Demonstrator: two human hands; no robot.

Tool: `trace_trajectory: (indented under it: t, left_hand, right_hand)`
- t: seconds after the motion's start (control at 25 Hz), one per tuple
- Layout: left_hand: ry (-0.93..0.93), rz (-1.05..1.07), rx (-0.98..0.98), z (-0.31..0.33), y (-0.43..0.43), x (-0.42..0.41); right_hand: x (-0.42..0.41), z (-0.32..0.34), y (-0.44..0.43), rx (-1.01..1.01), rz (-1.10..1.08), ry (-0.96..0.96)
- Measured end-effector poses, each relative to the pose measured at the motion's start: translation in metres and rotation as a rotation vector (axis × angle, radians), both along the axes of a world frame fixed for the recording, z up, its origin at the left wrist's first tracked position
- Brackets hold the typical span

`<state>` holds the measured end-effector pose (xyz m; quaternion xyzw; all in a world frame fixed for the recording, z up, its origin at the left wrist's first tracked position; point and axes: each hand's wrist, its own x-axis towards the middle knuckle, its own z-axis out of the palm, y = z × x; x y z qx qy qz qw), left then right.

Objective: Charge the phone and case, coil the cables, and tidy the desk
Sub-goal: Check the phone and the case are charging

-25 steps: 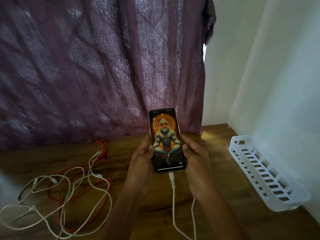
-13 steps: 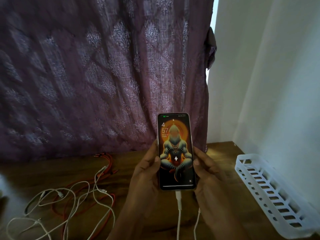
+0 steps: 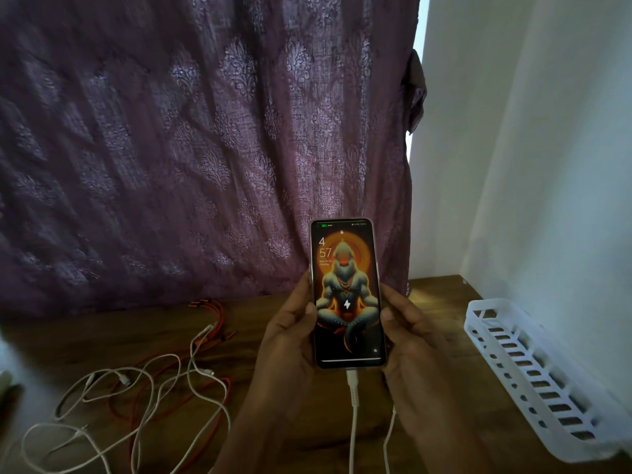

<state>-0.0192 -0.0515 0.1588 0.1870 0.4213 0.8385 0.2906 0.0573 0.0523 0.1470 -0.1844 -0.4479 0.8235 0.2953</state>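
1. The loose white cables [image 3: 204, 333] are lying tangled on the left of the wooden desk [image 3: 102, 336]. Judgement: light, limp and springy. They are best taken near a plug end and looped hand over hand.
2. The red multi-head cable [image 3: 215, 313] is running through and under the same tangle, its heads pointing toward the purple curtain [image 3: 205, 148]. It is likely stiffer from the braid, and pulling on it risks dragging the white ones along.
3. The left hand [image 3: 287, 343] is gripping the phone's left edge, with the thumb lying on the screen border.
4. The phone [image 3: 347, 295] is being held upright above the desk, between both hands. The screen is lit and showing a charging bolt. Judgement: rigid, slick glass, fragile if dropped. It is best held by the long edges, as here.
5. The white charging cable [image 3: 352, 422] is plugged into the bottom port and hanging down out of view. The plug is a strain point, so the phone should be set down flat without tugging it.
6. The right hand [image 3: 407, 336] is gripping the phone's right edge, thumb on the front.
7. The white slotted tray [image 3: 477, 307] is sitting by the wall at far right. It is light plastic.
8. The charging case is not showing anywhere in view.
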Motion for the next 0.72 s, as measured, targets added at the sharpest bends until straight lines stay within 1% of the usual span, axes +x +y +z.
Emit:
trace_trajectory:
  t: [0.72]
  left_hand:
    - [-0.024, 0.015, -0.059, -0.0052, 0.0021, -0.0047]
  right_hand:
    - [-0.0055, -0.0080, 0.0042, 0.027, 0.002, -0.005]
